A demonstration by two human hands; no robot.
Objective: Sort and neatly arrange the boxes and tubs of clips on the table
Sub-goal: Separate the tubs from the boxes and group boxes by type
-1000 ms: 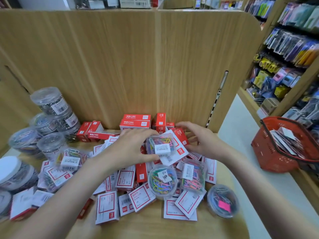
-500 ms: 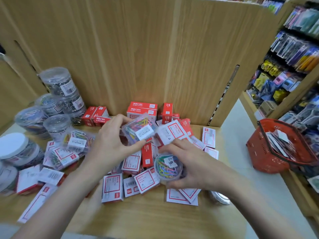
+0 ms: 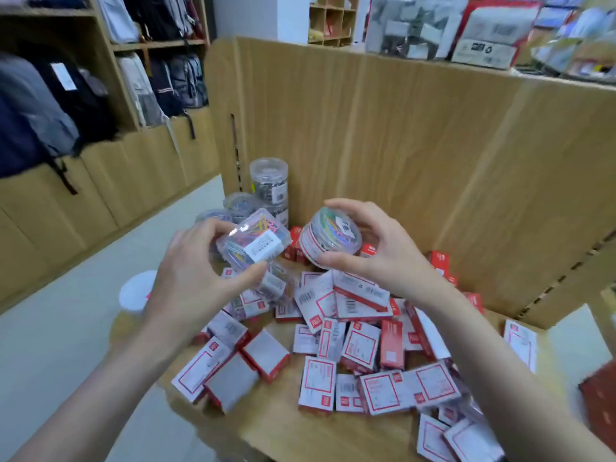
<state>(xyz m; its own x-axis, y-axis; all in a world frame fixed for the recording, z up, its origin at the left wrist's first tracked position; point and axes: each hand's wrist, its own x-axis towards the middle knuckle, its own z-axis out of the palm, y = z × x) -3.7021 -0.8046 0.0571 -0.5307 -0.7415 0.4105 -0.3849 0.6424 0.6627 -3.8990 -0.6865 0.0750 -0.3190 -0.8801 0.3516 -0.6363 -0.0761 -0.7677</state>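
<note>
tubs of clips, light, rigid, slick plastic: left hand [image 3: 196, 278] pinches a square tub [image 3: 253, 243] at its sides; right hand [image 3: 383, 251], at 3 o'clock, a round tub [image 3: 330, 240].

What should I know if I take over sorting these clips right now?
Left hand: grip on a clear rectangular box of coloured clips, lifted above the pile.
Right hand: grip on a round tub of coloured clips, also lifted.
Tall clear tubs stand at the back left by the wooden panel.
Red-and-white boxes lie jumbled across the table.
Done: little yet. Left: set down both held items with their kind, then sort and line up the boxes.
</note>
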